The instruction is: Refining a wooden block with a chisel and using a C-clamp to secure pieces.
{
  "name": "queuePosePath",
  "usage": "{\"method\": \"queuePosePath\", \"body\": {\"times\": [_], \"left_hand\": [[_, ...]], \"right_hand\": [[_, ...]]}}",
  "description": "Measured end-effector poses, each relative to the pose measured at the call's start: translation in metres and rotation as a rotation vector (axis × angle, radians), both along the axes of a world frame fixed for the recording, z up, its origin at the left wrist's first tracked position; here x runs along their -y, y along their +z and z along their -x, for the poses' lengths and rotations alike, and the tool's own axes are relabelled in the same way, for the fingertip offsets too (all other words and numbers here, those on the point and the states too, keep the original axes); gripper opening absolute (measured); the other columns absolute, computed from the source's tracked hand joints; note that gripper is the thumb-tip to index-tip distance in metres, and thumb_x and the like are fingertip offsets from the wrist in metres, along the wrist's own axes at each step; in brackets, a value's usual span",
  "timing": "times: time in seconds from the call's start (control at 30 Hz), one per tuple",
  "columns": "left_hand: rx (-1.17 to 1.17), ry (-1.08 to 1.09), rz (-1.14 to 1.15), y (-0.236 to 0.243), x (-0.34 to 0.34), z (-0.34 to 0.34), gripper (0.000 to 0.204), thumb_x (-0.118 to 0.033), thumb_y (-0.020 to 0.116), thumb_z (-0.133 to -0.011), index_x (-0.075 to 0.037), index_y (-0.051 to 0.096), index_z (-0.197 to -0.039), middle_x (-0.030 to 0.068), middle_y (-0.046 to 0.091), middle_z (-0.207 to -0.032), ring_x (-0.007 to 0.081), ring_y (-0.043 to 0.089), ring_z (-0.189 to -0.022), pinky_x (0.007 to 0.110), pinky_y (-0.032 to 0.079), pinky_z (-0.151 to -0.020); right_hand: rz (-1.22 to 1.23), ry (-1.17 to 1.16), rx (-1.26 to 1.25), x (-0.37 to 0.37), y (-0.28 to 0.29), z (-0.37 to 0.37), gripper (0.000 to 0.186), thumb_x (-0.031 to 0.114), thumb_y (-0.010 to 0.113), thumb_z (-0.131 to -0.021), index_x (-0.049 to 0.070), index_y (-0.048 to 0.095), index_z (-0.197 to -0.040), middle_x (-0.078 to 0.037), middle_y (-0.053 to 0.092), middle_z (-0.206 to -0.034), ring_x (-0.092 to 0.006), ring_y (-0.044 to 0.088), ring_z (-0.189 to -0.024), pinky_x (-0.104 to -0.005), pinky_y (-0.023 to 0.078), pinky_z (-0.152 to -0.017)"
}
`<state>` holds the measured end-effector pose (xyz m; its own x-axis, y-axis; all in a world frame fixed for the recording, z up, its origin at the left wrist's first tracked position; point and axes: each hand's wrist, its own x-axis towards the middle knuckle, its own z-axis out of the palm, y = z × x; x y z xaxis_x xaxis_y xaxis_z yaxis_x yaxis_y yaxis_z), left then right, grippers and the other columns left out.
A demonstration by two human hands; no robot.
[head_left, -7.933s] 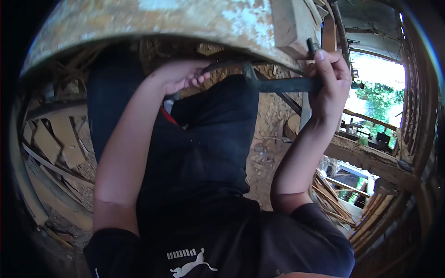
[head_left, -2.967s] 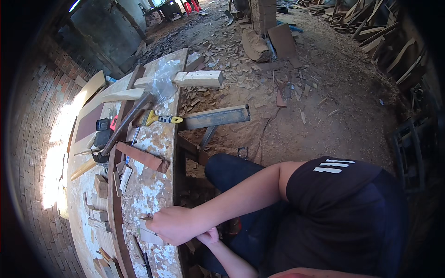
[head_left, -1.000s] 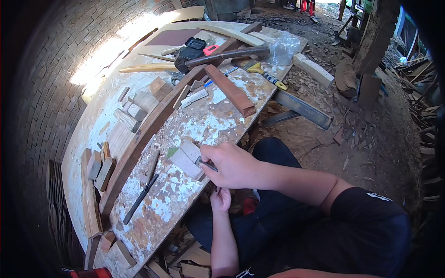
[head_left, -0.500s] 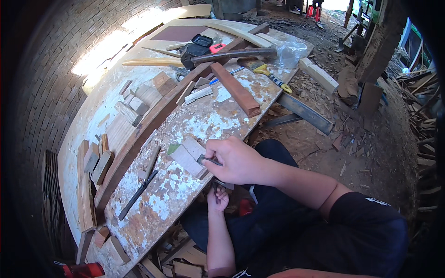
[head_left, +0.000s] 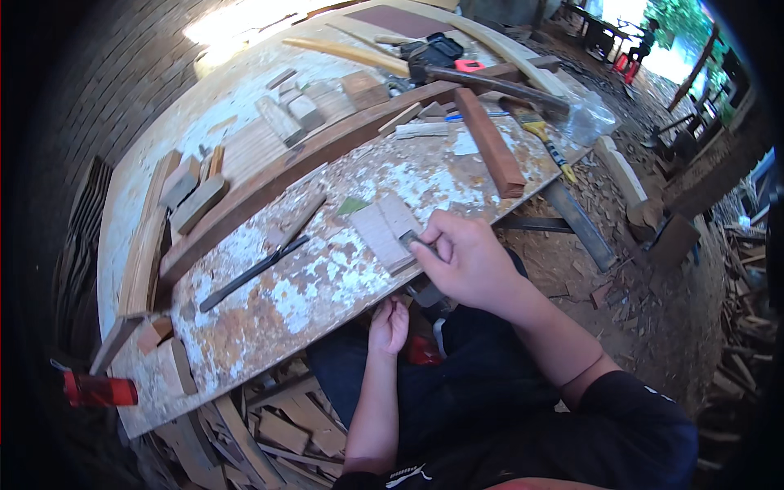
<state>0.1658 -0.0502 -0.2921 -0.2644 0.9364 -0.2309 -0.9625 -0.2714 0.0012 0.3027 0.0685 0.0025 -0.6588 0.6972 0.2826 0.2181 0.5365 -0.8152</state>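
Note:
At the near edge of the workbench, two thin pale wood pieces [head_left: 377, 231] lie side by side. My right hand [head_left: 467, 255] is closed around a dark metal clamp [head_left: 415, 242], whose upper end sits on the right-hand piece. Grey metal shows just under the bench edge, below that hand. Lower and to the left, my left hand [head_left: 389, 325] is raised to the underside of the edge with its fingers drawn together; what they grip is hidden. A green leaf-like scrap [head_left: 351, 206] touches the pale pieces.
A dark chisel-like tool [head_left: 253, 273] lies to the left. Behind it runs a long brown beam [head_left: 245, 212], with small wood blocks [head_left: 279, 121] beyond. A reddish wood bar [head_left: 490, 147], a hammer [head_left: 498, 86] and a yellow-handled brush [head_left: 545, 139] lie at the right.
The view has swung, so the bench sits further left and lower. My right hand stays on the clamp; my left fingers have turned upward and a dark rod seen by them earlier is hidden.

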Motion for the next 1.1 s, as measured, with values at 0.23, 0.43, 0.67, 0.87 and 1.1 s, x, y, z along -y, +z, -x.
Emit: {"method": "queuePosePath", "body": {"times": [0.23,0.43,0.67,0.87,1.1], "left_hand": [[-0.147,-0.134,0.035,0.010,-0.007,-0.006,0.021,-0.023,0.051,-0.104,-0.004,0.059,-0.109,0.0065,0.061,-0.098,0.0175,0.059,-0.093,0.027,0.052,-0.072],[-0.003,-0.328,-0.068,-0.020,-0.005,0.011,0.021,-0.022,0.048,-0.103,-0.002,0.056,-0.103,0.0065,0.059,-0.085,0.0150,0.059,-0.078,0.024,0.050,-0.063],[0.025,-0.156,0.136,0.005,-0.007,0.005,0.015,-0.002,0.051,-0.098,0.000,0.055,-0.113,0.0096,0.063,-0.102,0.0176,0.066,-0.085,0.027,0.059,-0.069],[-0.381,-0.189,0.239,0.018,-0.003,0.004,0.030,-0.005,0.060,-0.097,-0.007,0.054,-0.127,0.0060,0.062,-0.122,0.0247,0.065,-0.113,0.036,0.059,-0.082],[-0.575,-0.180,0.107,0.032,-0.006,-0.005,0.042,-0.007,0.053,-0.102,-0.006,0.047,-0.143,0.0082,0.052,-0.141,0.0269,0.046,-0.137,0.044,0.046,-0.106]], "right_hand": [[0.022,0.008,0.053,-0.007,-0.001,0.000,0.016,0.010,0.071,-0.083,0.000,0.059,-0.078,-0.007,0.050,-0.050,-0.0168,0.049,-0.043,-0.0337,0.037,-0.046],[-0.010,0.027,0.044,-0.003,0.004,0.001,0.016,0.009,0.071,-0.083,0.000,0.059,-0.077,-0.007,0.049,-0.050,-0.0165,0.049,-0.043,-0.0330,0.037,-0.046],[-0.065,-0.014,0.054,0.003,0.003,0.000,0.016,0.009,0.071,-0.082,0.001,0.059,-0.077,-0.010,0.054,-0.053,-0.0223,0.057,-0.046,-0.0349,0.042,-0.048],[-0.041,-0.052,0.044,0.001,-0.002,0.004,0.016,0.011,0.071,-0.083,0.000,0.060,-0.078,-0.011,0.057,-0.056,-0.0227,0.060,-0.049,-0.0350,0.045,-0.050],[-0.044,-0.045,0.038,-0.007,-0.010,0.006,0.017,0.012,0.071,-0.082,-0.001,0.061,-0.079,-0.010,0.056,-0.060,-0.0180,0.055,-0.054,-0.0328,0.044,-0.053]]}}
